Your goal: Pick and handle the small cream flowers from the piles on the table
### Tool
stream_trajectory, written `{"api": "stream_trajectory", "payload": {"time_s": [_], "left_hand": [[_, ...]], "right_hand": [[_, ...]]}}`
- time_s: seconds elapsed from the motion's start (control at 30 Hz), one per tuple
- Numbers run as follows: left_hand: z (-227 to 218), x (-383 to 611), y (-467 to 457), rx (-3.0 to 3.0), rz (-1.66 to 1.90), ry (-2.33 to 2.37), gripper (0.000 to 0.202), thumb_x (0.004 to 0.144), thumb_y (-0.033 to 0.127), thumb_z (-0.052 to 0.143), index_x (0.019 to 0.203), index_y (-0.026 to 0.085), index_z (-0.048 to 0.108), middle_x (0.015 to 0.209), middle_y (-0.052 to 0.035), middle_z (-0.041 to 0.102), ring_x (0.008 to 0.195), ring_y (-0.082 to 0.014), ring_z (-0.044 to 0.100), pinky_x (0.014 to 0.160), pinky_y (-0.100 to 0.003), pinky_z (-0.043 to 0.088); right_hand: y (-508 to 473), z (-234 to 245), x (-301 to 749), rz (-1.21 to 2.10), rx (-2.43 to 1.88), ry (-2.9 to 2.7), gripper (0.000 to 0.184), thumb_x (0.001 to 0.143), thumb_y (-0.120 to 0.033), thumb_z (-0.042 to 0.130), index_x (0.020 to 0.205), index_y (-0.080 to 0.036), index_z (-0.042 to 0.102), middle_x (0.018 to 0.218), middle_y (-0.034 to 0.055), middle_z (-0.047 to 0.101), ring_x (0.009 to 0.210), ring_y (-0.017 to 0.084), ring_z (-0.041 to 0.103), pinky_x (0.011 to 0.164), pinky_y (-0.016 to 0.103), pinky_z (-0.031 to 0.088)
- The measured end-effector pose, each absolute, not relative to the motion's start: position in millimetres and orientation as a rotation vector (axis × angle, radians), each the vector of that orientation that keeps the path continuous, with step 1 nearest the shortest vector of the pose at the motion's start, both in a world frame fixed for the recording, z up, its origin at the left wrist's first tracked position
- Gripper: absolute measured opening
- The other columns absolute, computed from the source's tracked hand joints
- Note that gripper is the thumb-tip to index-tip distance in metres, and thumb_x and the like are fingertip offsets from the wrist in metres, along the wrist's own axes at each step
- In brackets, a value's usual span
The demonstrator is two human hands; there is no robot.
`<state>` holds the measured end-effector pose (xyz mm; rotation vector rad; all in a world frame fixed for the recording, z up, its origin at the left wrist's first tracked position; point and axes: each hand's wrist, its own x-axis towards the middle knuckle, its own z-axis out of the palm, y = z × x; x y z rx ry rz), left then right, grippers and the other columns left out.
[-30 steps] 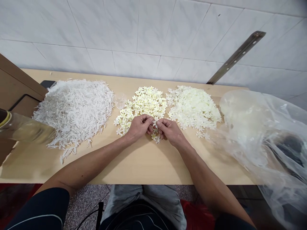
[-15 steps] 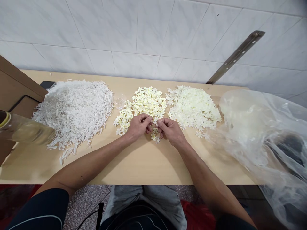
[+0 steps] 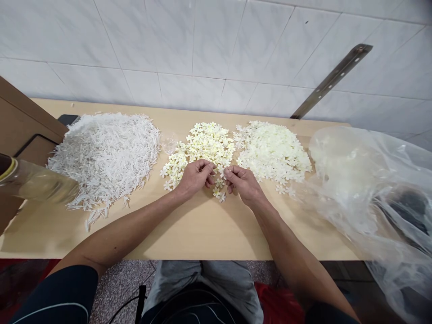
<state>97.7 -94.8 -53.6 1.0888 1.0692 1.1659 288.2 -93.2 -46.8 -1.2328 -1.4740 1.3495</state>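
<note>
My left hand [image 3: 196, 178] is closed in a pinch at the front of a heap of small flowers with yellow centres [image 3: 211, 143]; whatever lies between its fingertips is hidden. Just to the right, my right hand [image 3: 245, 184] pinches a small white flower [image 3: 224, 173], mostly covered by the fingers. A narrow gap separates the two hands. Several loose flowers [image 3: 219, 192] lie on the table between and below them. A larger heap of pale, plain flowers [image 3: 275, 150] spreads out beyond my right hand. On the left is a big pile of thin white sticks [image 3: 108, 155].
A clear plastic bag [image 3: 351, 166] covers the table's right end. At the left edge lies a clear jar [image 3: 43, 182] beside a brown box [image 3: 23, 112]. A metal bracket [image 3: 332, 81] leans on the tiled wall. The wooden table [image 3: 202, 234] ends near my lap.
My right hand has shifted slightly to the right, away from the left hand, with the white flower at its fingertips. My left hand has stayed almost still.
</note>
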Motion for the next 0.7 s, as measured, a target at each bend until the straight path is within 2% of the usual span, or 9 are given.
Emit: {"api": "stream_trajectory", "payload": {"time_s": [0.1,0.23,0.4,0.57,0.7], "left_hand": [[-54,98,-95,1.087,1.166,1.071,0.026,0.091,0.040,0.073,0.090,0.014,0.069,0.080,-0.0039,0.070,0.054,-0.0102,0.066,0.047,-0.019,0.051],[-53,97,-97,1.117,1.119,1.053,0.028,0.092,0.043,0.072,0.091,0.015,0.069,0.081,-0.0047,0.071,0.056,-0.0118,0.068,0.049,-0.021,0.053],[-48,98,-101,1.167,1.029,1.024,0.035,0.092,0.048,0.072,0.100,0.014,0.071,0.069,-0.0037,0.070,0.056,-0.0144,0.068,0.053,-0.024,0.056],[-51,99,-102,1.210,1.123,1.020,0.029,0.086,0.037,0.079,0.101,0.014,0.071,0.073,-0.0029,0.072,0.057,-0.0139,0.068,0.058,-0.026,0.059],[-54,98,-103,1.284,1.180,1.078,0.023,0.086,0.036,0.077,0.098,0.016,0.072,0.075,-0.0023,0.072,0.061,-0.0147,0.069,0.061,-0.026,0.059]], "right_hand": [[-92,-49,289,1.323,-1.241,-1.459,0.056,0.086,-0.074,0.070,0.070,-0.022,0.055,0.063,-0.0019,0.057,0.047,0.013,0.054,0.046,0.028,0.045],[-92,-53,291,1.231,-1.243,-1.513,0.053,0.093,-0.069,0.066,0.071,-0.022,0.059,0.064,-0.0010,0.058,0.049,0.013,0.055,0.048,0.028,0.044],[-93,-55,291,1.148,-1.271,-1.542,0.057,0.095,-0.070,0.062,0.066,-0.021,0.060,0.059,-0.0005,0.056,0.050,0.014,0.054,0.049,0.028,0.043],[-94,-51,286,1.203,-1.272,-1.514,0.060,0.090,-0.077,0.062,0.066,-0.022,0.059,0.059,-0.0009,0.056,0.048,0.014,0.054,0.048,0.029,0.044],[-96,-49,281,1.254,-1.253,-1.495,0.060,0.090,-0.075,0.064,0.064,-0.022,0.057,0.056,-0.0013,0.055,0.046,0.014,0.053,0.046,0.029,0.043]]}}
